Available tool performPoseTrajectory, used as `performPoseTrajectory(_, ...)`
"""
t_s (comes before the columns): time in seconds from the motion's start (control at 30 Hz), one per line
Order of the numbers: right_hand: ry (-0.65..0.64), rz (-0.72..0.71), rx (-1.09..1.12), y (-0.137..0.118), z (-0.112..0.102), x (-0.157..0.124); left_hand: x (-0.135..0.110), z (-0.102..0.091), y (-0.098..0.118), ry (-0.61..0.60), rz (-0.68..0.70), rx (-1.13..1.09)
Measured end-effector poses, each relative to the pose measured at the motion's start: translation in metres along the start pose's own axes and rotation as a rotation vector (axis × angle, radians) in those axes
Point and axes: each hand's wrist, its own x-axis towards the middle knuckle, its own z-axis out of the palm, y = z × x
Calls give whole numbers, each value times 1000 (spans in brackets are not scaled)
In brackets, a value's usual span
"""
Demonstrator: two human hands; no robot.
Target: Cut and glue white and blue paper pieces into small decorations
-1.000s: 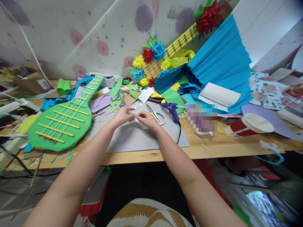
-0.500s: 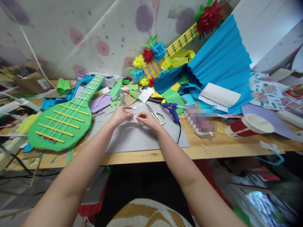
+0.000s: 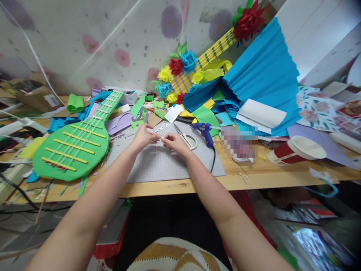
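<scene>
You are facing a wooden table (image 3: 211, 184) that is stretching across the middle of the frame. At its centre a grey mat (image 3: 166, 165) is lying flat, carrying white-handled scissors (image 3: 184, 136), while a blue glue gun (image 3: 207, 130) is resting around the mat's upper right corner. Small white pieces (image 3: 159, 129) are showing near the mat's top edge. At the left, a green paper instrument (image 3: 63, 145) is lying; at the right, a red-and-white cup (image 3: 296, 149) is standing just beside a purple sheet (image 3: 340, 153).
</scene>
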Motion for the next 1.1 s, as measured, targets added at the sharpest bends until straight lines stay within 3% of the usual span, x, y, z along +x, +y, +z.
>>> performPoseTrajectory(0.37, 64, -44, -54, 9, -2, 5, 3, 2, -1, 34, -8, 3)
performPoseTrajectory(0.8, 107, -78, 1, 2, -4, 5, 8, 0, -6, -18, -16, -92)
performPoseTrajectory(0.87, 146, -62, 96, 2, -2, 6, 8, 2, -6, 3, -20, -154)
performPoseTrajectory(0.97, 223, 23, 421, 0, 2, 6, 9, 9, -4, 66, 3, -356)
performPoseTrajectory(1.1, 140, 125, 659, -2, 6, 4, 5, 25, -3, 194, 29, -605)
